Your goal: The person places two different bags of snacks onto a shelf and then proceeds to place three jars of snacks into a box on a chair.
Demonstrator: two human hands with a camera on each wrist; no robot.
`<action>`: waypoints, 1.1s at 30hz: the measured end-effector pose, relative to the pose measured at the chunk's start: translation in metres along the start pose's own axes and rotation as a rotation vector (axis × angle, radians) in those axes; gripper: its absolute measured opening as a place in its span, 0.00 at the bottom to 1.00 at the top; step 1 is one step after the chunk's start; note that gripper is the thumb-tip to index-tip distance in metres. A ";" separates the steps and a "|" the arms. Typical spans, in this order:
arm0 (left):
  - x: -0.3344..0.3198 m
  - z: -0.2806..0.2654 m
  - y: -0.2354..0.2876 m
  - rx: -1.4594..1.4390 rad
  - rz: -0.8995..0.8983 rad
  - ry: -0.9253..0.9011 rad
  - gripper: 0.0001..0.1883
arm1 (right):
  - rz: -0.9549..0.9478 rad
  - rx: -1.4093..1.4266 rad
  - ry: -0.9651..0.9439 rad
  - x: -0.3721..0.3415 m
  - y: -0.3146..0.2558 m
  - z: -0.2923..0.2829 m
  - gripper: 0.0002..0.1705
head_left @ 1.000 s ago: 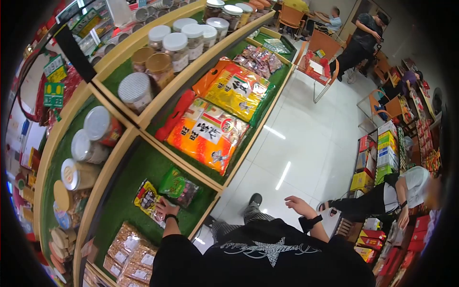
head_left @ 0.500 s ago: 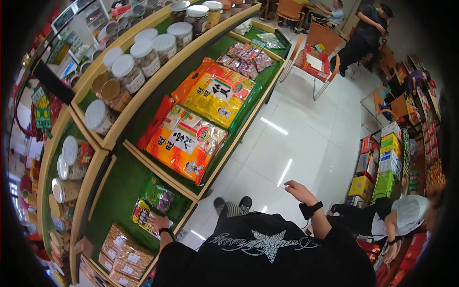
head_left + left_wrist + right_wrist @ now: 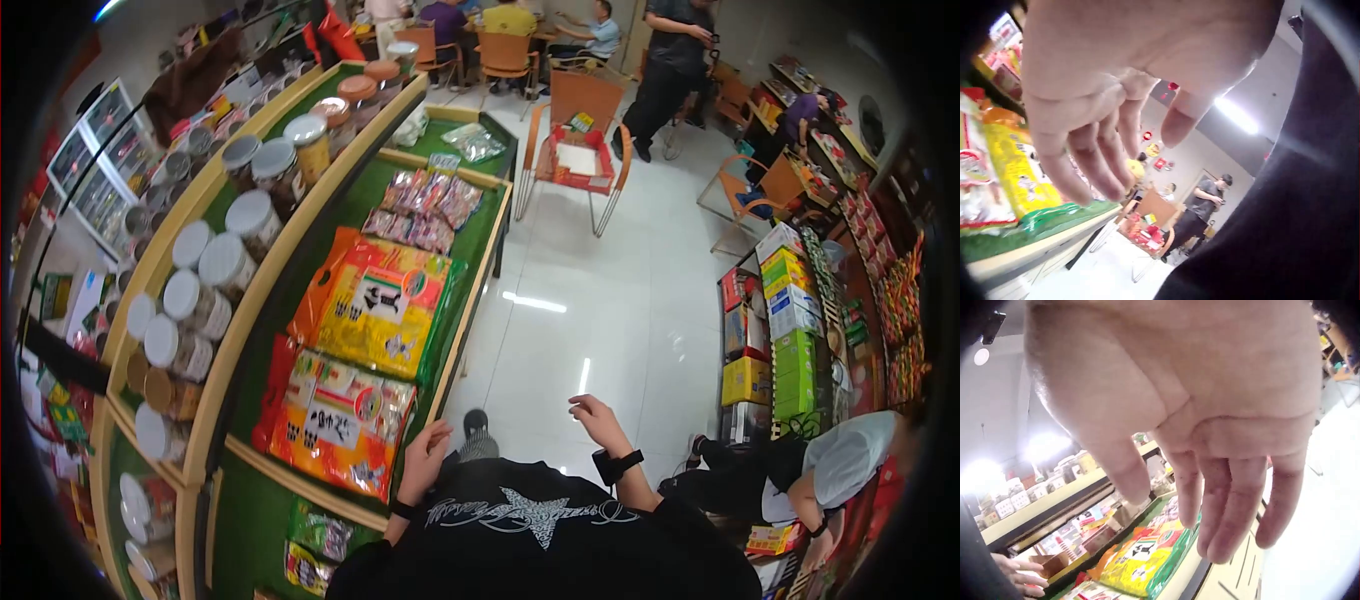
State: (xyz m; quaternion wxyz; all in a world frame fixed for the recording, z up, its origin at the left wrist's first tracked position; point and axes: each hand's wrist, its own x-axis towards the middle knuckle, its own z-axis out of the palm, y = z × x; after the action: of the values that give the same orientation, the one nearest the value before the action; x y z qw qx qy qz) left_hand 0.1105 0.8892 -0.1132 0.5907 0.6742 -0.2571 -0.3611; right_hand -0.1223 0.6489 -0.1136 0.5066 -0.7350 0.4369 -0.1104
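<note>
2 hands, the left hand (image 3: pixel 424 462) and the right hand (image 3: pixel 600 422), are released and grasp nothing, in front of a person's black shirt (image 3: pixel 450 560). The left hand has its fingers loosely bent and its thumb apart; it is just beside the edge of the green-lined bench (image 3: pixel 245 530), nearest to an orange bag (image 3: pixel 340 430). The right hand, with a dark band (image 3: pixel 615 466) at its wrist, is above the pale floor (image 3: pixel 570 350), fingers relaxed, well apart from the bench.

The orange bag lies flat on the bench, next to a yellow bag (image 3: pixel 385 300); small pinkish packets (image 3: pixel 425 210) lie beyond it in the same compartment. Across a wooden divider (image 3: pixel 300 485) lie 2 more packs: a green packet (image 3: pixel 320 530) and, touching or close to it, a yellow and black packet (image 3: pixel 306 570). Jars (image 3: pixel 183 294) stand on the raised tier. Past the bench is a chair (image 3: pixel 585 95) bearing a red box (image 3: pixel 578 163).
</note>
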 end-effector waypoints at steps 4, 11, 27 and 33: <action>0.080 -0.003 0.082 0.142 0.217 -0.054 0.16 | -0.055 0.197 0.224 0.043 -0.027 -0.030 0.15; 0.170 0.007 0.138 -0.057 0.228 -0.227 0.15 | -0.135 0.449 0.494 0.076 -0.072 -0.038 0.10; 0.291 0.095 0.137 -0.127 0.039 -0.127 0.13 | -0.115 0.544 0.389 0.220 -0.047 -0.103 0.10; 0.364 0.168 0.179 -0.175 0.109 -0.068 0.13 | -0.209 0.442 0.412 0.292 -0.069 -0.201 0.09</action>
State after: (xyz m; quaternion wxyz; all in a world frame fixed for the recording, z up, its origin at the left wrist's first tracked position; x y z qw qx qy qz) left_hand 0.2129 0.4739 -0.0108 0.6572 0.5923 -0.2806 -0.3721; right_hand -0.0342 0.3059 -0.0446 0.5409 -0.6101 0.4181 -0.4005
